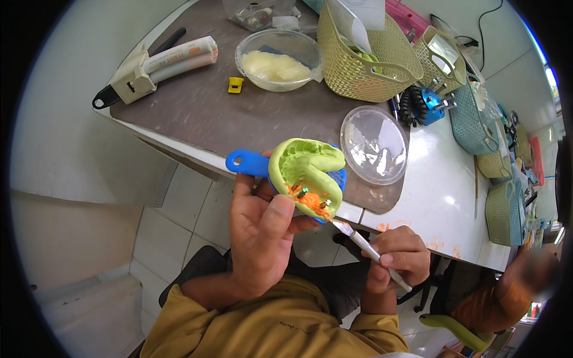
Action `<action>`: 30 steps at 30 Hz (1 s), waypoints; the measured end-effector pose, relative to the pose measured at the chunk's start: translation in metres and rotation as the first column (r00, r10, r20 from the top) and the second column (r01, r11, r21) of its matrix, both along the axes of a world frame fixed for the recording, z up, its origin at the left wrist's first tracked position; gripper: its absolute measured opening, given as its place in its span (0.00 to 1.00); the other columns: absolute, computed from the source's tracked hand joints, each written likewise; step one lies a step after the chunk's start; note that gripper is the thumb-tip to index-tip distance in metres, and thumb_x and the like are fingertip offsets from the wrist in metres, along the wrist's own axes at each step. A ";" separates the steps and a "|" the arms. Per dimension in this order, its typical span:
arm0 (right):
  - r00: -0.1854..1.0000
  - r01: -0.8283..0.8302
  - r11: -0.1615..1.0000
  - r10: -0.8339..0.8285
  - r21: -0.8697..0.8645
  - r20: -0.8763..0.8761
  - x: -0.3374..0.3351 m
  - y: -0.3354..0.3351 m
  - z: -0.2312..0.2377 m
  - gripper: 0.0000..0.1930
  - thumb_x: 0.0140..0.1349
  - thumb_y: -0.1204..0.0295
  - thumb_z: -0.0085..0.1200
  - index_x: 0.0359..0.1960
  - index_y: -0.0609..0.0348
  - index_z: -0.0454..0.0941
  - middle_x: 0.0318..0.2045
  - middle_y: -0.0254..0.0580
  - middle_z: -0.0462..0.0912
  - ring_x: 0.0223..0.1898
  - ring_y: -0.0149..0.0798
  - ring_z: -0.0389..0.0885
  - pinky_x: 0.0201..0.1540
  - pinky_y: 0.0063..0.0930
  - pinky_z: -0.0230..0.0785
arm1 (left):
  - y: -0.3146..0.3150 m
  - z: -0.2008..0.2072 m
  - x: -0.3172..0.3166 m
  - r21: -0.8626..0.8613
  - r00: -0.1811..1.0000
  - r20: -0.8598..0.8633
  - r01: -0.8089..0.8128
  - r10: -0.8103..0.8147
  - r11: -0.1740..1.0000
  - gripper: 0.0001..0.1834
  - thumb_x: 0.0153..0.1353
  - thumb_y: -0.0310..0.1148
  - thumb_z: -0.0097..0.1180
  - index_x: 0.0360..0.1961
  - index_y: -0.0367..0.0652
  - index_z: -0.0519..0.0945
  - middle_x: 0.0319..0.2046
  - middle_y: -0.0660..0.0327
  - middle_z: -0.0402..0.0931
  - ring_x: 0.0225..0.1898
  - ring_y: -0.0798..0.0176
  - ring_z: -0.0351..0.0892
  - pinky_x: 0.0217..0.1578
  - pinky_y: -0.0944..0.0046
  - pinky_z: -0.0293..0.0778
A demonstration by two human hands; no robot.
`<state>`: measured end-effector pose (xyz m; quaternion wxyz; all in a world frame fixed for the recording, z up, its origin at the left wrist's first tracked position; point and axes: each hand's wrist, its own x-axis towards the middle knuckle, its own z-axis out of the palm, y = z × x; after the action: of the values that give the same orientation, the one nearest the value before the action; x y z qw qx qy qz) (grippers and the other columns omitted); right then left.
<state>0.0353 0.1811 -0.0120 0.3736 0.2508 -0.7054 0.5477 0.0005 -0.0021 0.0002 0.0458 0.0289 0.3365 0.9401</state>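
My left hand (260,238) grips a blue dental impression tray (249,163) from below, thumb on its near side. Green impression material (296,156) fills the tray in a horseshoe shape. On its near part sits orange material (310,203), with small metal and green pieces standing in it. My right hand (399,258) pinches a silver-handled scalpel (365,244). The blade points up and left, its tip at the near rim of the impression; whether it touches cannot be made out. Orange smears mark the blade.
A dispensing gun with a twin cartridge (179,59) lies far left. Behind stand a tub of pale yellow material (276,64), a yellow clip-like piece (236,85) and a cream basket (382,74). A clear lid (375,146) lies right. Another person (498,298) sits at lower right.
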 end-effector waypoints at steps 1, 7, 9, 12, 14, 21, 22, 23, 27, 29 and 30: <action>1.000 -0.003 1.000 0.003 -0.025 0.009 0.002 0.001 0.000 0.08 0.53 0.75 0.63 0.31 0.60 0.75 0.21 0.40 0.81 0.21 0.35 0.81 0.22 0.22 0.72 | 0.000 0.000 0.000 -0.010 1.000 0.001 0.003 -0.003 1.000 0.30 0.65 0.29 0.50 0.65 0.36 0.52 0.55 0.49 0.69 0.54 0.57 0.77 0.48 0.59 0.82; 0.996 0.073 0.965 -0.081 -0.253 -0.022 0.034 0.025 0.001 0.08 0.61 0.72 0.56 0.35 0.63 0.73 0.24 0.45 0.79 0.21 0.35 0.79 0.22 0.22 0.72 | 0.006 -0.006 0.003 -0.160 0.985 -0.022 -0.171 0.169 0.972 0.33 0.64 0.32 0.51 0.66 0.36 0.52 0.58 0.48 0.66 0.54 0.56 0.76 0.48 0.59 0.82; 0.967 0.249 0.945 -0.255 -0.214 -0.002 0.045 0.041 0.001 0.10 0.64 0.71 0.53 0.39 0.65 0.71 0.25 0.47 0.78 0.21 0.33 0.78 0.22 0.22 0.73 | 0.001 -0.017 -0.003 -0.251 0.966 -0.168 -0.235 0.197 0.939 0.29 0.69 0.37 0.46 0.65 0.35 0.56 0.61 0.49 0.65 0.57 0.53 0.74 0.52 0.57 0.79; 0.852 0.520 0.853 -0.515 -0.037 0.098 0.077 0.072 0.005 0.08 0.62 0.74 0.54 0.38 0.65 0.72 0.25 0.49 0.78 0.21 0.33 0.78 0.25 0.22 0.74 | 0.003 -0.010 -0.012 -0.321 0.912 -0.329 -0.352 0.245 0.879 0.27 0.68 0.33 0.47 0.65 0.38 0.58 0.60 0.52 0.65 0.58 0.57 0.72 0.55 0.59 0.76; 0.735 0.644 0.756 -0.655 0.122 0.178 0.100 0.080 0.012 0.07 0.56 0.79 0.57 0.37 0.66 0.76 0.27 0.49 0.81 0.24 0.35 0.81 0.26 0.22 0.75 | 0.002 -0.005 -0.019 -0.421 0.896 -0.373 -0.396 0.242 0.816 0.27 0.66 0.30 0.50 0.65 0.39 0.60 0.60 0.52 0.65 0.57 0.58 0.72 0.55 0.58 0.76; 0.717 0.569 0.574 -0.697 0.589 -0.013 0.129 0.081 0.023 0.11 0.45 0.84 0.60 0.34 0.62 0.81 0.27 0.43 0.83 0.25 0.37 0.82 0.24 0.24 0.74 | -0.013 0.006 -0.046 -0.609 0.882 -0.442 -0.430 0.165 0.666 0.24 0.61 0.20 0.57 0.58 0.36 0.67 0.51 0.51 0.73 0.51 0.59 0.78 0.53 0.59 0.78; 0.710 0.585 0.598 -0.704 0.548 0.010 0.137 0.081 0.024 0.12 0.45 0.84 0.60 0.34 0.62 0.81 0.27 0.42 0.83 0.25 0.37 0.82 0.24 0.24 0.74 | -0.019 0.005 -0.049 -0.638 0.877 -0.456 -0.443 0.155 0.630 0.24 0.61 0.20 0.57 0.58 0.36 0.67 0.51 0.51 0.74 0.51 0.59 0.78 0.53 0.60 0.78; 0.691 0.608 0.604 -0.722 0.515 0.031 0.146 0.082 0.026 0.12 0.45 0.84 0.60 0.34 0.62 0.81 0.27 0.42 0.83 0.25 0.36 0.82 0.24 0.25 0.73 | -0.020 0.004 -0.052 -0.662 0.876 -0.463 -0.442 0.134 0.605 0.24 0.61 0.20 0.57 0.58 0.35 0.68 0.51 0.51 0.74 0.50 0.60 0.78 0.53 0.61 0.78; 0.572 0.763 0.470 -0.811 0.443 -0.124 0.130 0.093 0.015 0.12 0.45 0.83 0.61 0.35 0.62 0.82 0.24 0.41 0.82 0.23 0.37 0.82 0.23 0.24 0.74 | -0.027 0.008 -0.061 -0.722 0.899 -0.424 -0.408 0.109 0.559 0.20 0.61 0.21 0.58 0.55 0.35 0.72 0.49 0.52 0.76 0.49 0.63 0.78 0.52 0.63 0.78; 0.607 0.678 0.466 -0.792 0.568 -0.075 0.143 0.094 0.014 0.12 0.46 0.83 0.61 0.36 0.63 0.81 0.24 0.42 0.82 0.23 0.38 0.82 0.25 0.25 0.74 | -0.036 0.008 -0.066 -0.769 0.912 -0.399 -0.390 0.096 0.507 0.18 0.61 0.22 0.58 0.54 0.34 0.74 0.48 0.53 0.77 0.49 0.64 0.78 0.51 0.63 0.78; 0.637 0.646 0.503 -0.770 0.574 -0.041 0.152 0.091 0.013 0.12 0.46 0.84 0.60 0.36 0.63 0.81 0.24 0.43 0.82 0.23 0.38 0.82 0.25 0.25 0.75 | -0.043 0.008 -0.067 -0.778 0.898 -0.429 -0.422 0.098 0.465 0.16 0.61 0.23 0.59 0.51 0.34 0.76 0.45 0.55 0.78 0.48 0.66 0.78 0.51 0.66 0.76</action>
<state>0.1876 0.2724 0.0013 0.3980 -0.0305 -0.9050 0.1469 -0.0667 -0.0454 0.0077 -0.1481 0.1040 0.7585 0.6261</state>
